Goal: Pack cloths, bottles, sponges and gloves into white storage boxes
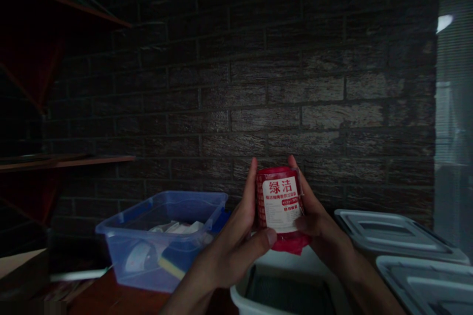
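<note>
Both of my hands hold up a red roll [280,204] wrapped in clear film, with a white label bearing green and red Chinese print. My left hand [236,236] grips its left side, the thumb lying across the lower front. On the roll's right side my right hand [318,224] wraps round it, fingers behind it. The roll stands upright, raised in front of a dark brick wall [281,74].
A clear blue plastic bin [129,236] with sponges and white items sits at lower left on a reddish wooden surface. Directly under my hands is an open white bin [240,300]. Two lidded grey containers [391,234] stand at right. Wooden shelves [66,160] project at left.
</note>
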Available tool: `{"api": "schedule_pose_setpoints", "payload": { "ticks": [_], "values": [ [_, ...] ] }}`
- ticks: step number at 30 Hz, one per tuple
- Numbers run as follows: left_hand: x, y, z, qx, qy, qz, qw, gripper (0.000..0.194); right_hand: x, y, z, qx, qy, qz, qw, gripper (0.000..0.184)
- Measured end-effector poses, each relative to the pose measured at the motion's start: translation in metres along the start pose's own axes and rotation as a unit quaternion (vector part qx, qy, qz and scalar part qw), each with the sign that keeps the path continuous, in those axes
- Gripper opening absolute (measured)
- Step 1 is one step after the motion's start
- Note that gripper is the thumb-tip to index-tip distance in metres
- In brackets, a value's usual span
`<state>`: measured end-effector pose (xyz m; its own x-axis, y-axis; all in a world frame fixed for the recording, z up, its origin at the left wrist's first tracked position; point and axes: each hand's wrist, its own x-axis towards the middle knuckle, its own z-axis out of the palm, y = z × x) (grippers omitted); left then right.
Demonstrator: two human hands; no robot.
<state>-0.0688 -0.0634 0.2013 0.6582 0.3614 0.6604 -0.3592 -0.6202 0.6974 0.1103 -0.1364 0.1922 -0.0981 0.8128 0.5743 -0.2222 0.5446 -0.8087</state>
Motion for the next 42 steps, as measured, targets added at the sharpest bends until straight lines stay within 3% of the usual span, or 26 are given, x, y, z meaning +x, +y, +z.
{"api": "schedule_pose_setpoints", "payload": {
  "ticks": [11, 22, 29, 34, 37, 42],
  "values": [
    [-0.001, 0.003, -0.004, 0.001, -0.067, 0.000, 0.998, 0.103, -0.003, -0.007, -0.003, -0.009, -0.044, 0.028, 0.999, 0.124],
    [-0.002, -0.002, -0.005, 0.033, -0.056, 0.018, 0.998, 0.102, -0.009, -0.002, -0.003, -0.076, -0.078, 0.005, 0.994, 0.124],
    [0.000, -0.004, -0.001, 0.060, -0.053, 0.021, 0.997, 0.106, -0.008, 0.003, 0.000, -0.048, -0.091, -0.002, 0.995, 0.127],
    [0.000, -0.007, 0.005, 0.117, 0.001, 0.020, 0.993, 0.094, -0.004, -0.001, 0.003, -0.065, -0.076, 0.008, 0.995, 0.126],
    [0.002, -0.009, 0.008, 0.144, 0.037, -0.013, 0.989, 0.085, -0.002, 0.000, 0.002, -0.076, -0.063, 0.019, 0.995, 0.125],
    [0.007, -0.011, 0.009, 0.158, 0.086, -0.051, 0.982, 0.074, 0.000, 0.006, -0.001, -0.153, -0.020, -0.014, 0.988, 0.117]
  ]
}}
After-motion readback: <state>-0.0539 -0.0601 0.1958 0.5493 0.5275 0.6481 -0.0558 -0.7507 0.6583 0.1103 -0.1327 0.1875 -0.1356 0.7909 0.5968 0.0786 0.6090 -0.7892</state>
